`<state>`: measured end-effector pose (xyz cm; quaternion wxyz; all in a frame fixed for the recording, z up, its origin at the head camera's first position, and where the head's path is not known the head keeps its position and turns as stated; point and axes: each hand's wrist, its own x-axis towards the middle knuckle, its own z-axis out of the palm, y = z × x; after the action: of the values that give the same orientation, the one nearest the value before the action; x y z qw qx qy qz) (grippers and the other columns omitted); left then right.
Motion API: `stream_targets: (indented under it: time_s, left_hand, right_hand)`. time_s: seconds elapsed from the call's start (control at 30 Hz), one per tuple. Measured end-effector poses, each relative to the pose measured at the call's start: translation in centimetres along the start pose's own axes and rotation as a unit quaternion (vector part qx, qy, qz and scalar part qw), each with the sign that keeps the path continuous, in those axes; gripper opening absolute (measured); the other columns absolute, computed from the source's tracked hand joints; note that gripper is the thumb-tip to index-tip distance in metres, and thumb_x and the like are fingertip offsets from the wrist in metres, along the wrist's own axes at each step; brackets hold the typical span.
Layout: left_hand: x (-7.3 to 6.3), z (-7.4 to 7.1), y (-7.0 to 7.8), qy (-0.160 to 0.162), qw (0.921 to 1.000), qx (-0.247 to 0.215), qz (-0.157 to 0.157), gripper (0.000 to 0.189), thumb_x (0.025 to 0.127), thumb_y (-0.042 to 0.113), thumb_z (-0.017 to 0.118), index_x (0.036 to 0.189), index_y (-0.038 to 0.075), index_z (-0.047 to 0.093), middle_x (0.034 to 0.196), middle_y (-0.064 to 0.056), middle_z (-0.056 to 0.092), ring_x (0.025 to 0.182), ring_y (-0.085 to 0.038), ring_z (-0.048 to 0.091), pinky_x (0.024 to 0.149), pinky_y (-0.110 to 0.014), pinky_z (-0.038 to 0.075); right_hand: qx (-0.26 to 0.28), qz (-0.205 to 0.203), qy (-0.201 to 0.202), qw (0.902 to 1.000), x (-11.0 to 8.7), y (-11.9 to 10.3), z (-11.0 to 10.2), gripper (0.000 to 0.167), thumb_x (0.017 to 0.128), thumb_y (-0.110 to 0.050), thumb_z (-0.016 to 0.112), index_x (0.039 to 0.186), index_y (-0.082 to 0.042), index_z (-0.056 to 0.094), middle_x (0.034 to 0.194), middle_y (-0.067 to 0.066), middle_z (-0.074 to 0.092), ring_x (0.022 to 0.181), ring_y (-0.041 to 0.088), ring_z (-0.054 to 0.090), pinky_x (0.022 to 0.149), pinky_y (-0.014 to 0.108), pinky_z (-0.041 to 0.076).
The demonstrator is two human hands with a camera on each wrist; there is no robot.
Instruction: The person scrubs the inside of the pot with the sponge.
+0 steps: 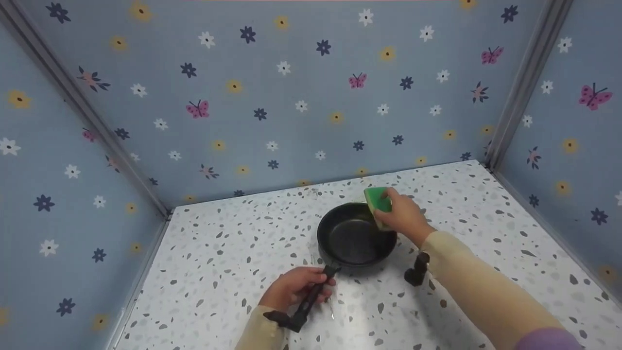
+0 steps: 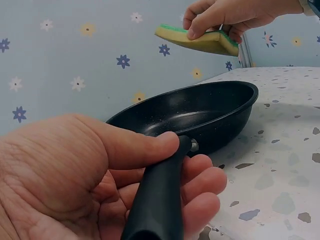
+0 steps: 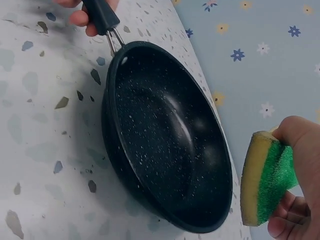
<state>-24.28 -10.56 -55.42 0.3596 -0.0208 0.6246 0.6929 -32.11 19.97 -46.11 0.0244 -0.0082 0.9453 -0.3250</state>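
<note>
A black frying pan (image 1: pixel 357 238) with pale speckles inside stands on the speckled tabletop, tilted slightly in the left wrist view. My left hand (image 1: pixel 303 287) grips its black handle (image 2: pixel 160 195), thumb on top and fingers curled beneath. Above the pan's far right rim, my right hand (image 1: pixel 406 214) pinches a sponge (image 1: pixel 378 201) with a green scouring side and a yellow side. In the left wrist view the sponge (image 2: pixel 200 41) hangs apart from the pan, yellow face down. The right wrist view shows the speckled inside of the pan (image 3: pixel 165 145) bare.
The white tabletop (image 1: pixel 233 257) has grey and brown flecks. Blue walls (image 1: pixel 291 87) with flowers and butterflies enclose it at the back and both sides, with grey metal posts (image 1: pixel 522 82) at the corners. A dark wrist mount (image 1: pixel 417 270) juts from the right sleeve.
</note>
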Motion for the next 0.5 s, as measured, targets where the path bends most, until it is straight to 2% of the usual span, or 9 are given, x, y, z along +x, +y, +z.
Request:
stream_targets:
  time_s: [0.17,0.3,0.5]
  left_hand:
    - [-0.6,-0.6,0.1,0.006,0.9995,-0.028,0.012,0.032,0.1,0.01,0.056,0.126,-0.007,0.06,0.101,-0.011,0.072,0.075,-0.016,0.068,0.067,-0.028,0.056]
    - [-1.2,-1.3,0.5,0.03,0.9987,-0.038,0.017,0.032,0.1,0.015,0.057,0.125,-0.004,0.062,0.103,-0.012,0.072,0.076,-0.017,0.068,0.07,-0.031,0.057]
    - [-2.4,-2.3,1.2,0.075,0.9958,-0.034,0.04,0.039,0.1,0.019,0.06,0.131,-0.005,0.058,0.102,-0.008,0.073,0.089,-0.018,0.07,0.076,-0.035,0.057]
  right_hand:
    - [0.001,-0.006,0.006,1.0,0.1,0.1,-1.4,0.053,0.095,-0.035,0.065,0.139,-0.012,0.046,0.132,0.023,0.056,0.119,0.038,0.056,0.093,0.054,0.052]
    - [0.003,-0.004,0.007,1.0,0.2,0.6,-2.5,0.055,0.095,-0.035,0.064,0.14,-0.011,0.046,0.132,0.025,0.055,0.119,0.04,0.057,0.094,0.055,0.051]
    - [0.003,0.013,0.004,0.9999,0.3,1.7,-3.8,0.058,0.096,-0.036,0.063,0.144,-0.011,0.042,0.136,0.026,0.054,0.123,0.043,0.054,0.097,0.058,0.049]
